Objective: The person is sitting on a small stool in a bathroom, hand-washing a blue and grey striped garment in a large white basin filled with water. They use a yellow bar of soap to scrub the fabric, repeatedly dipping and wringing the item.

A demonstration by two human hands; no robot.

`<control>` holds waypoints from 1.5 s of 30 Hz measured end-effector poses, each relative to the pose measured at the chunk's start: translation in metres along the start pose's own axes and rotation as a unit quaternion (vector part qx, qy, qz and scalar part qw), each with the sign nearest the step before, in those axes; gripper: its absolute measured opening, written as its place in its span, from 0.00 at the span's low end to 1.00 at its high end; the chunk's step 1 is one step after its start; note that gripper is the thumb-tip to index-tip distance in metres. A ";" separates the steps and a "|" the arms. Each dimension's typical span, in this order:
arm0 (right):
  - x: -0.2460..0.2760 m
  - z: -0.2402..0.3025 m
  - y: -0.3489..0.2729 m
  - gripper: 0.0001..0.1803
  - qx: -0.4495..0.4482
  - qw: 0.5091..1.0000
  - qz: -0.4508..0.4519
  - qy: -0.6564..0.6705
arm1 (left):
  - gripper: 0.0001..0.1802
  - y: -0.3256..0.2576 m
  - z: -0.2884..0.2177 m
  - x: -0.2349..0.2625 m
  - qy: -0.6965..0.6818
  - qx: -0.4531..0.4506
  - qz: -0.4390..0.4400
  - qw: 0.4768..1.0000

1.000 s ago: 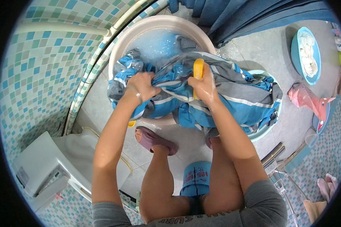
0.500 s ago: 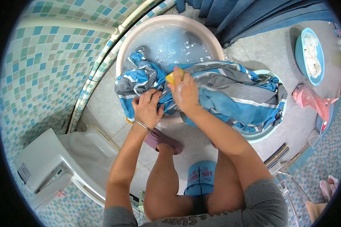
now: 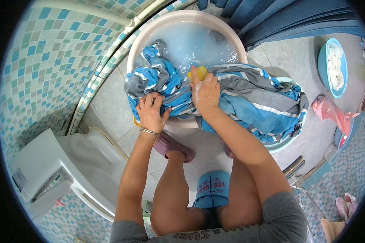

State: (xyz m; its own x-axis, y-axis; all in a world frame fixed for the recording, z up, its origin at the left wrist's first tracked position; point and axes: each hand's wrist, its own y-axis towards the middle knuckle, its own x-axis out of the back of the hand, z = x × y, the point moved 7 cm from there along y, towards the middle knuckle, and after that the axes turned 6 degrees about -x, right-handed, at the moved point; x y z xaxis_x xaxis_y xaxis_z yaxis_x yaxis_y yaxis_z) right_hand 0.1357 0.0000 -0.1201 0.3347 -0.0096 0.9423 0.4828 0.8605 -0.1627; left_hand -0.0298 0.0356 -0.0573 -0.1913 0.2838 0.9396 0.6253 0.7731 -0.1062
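Note:
A large blue, grey and white striped cloth (image 3: 247, 93) is draped across the near side of a pale pink basin (image 3: 186, 16). Bluish water fills the basin, and part of the cloth dips into it. My left hand (image 3: 151, 112) presses on the bunched left portion with bent fingers gripping it. Lather coats my right hand (image 3: 207, 94), which is closed around a yellow bar of soap (image 3: 198, 73) against the cloth at the basin's middle. To the right, the rest of the cloth piles into a pale green basin (image 3: 284, 146).
A white squat toilet (image 3: 93, 152) lies at left by the tiled wall (image 3: 40, 60). Dark blue curtains (image 3: 288, 20) hang at the far right. A blue basin with white laundry (image 3: 335, 67) stands on the right, beyond a pink bag (image 3: 332, 115). Between my legs is a blue bucket (image 3: 212, 186).
My right hand has moved slightly right with the soap, along the cloth. My left hand has shifted a little to the left, still on the cloth. The whole view has shifted slightly.

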 end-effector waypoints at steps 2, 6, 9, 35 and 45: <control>0.002 0.007 -0.004 0.31 0.013 0.995 -0.004 0.099 | 0.24 0.001 0.002 -0.004 -0.024 0.006 0.003 1.000; 0.035 0.089 -0.066 0.33 0.146 0.968 0.025 0.202 | 0.23 -0.015 0.035 -0.015 -0.145 0.012 -0.083 0.986; 0.015 0.075 -0.056 0.31 0.115 0.985 0.029 0.123 | 0.20 -0.014 0.036 -0.020 -0.126 -0.017 -0.047 0.991; 0.010 -0.006 -0.005 0.46 0.016 0.986 0.149 0.067 | 0.14 -0.014 -0.063 0.019 -0.064 -0.262 0.045 0.962; 0.091 -0.011 -0.008 0.45 0.206 0.954 0.117 0.182 | 0.15 -0.025 -0.094 0.061 -0.189 -0.337 0.180 0.905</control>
State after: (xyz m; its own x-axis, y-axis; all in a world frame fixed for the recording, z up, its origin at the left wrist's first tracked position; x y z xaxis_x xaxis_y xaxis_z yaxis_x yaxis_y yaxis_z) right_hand 0.1712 -0.0140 -0.0367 0.6889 0.0958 0.7185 0.0259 0.9873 -0.1565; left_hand 0.0142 -0.0194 0.0331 -0.0490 0.7202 0.6920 0.9933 0.1075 -0.0414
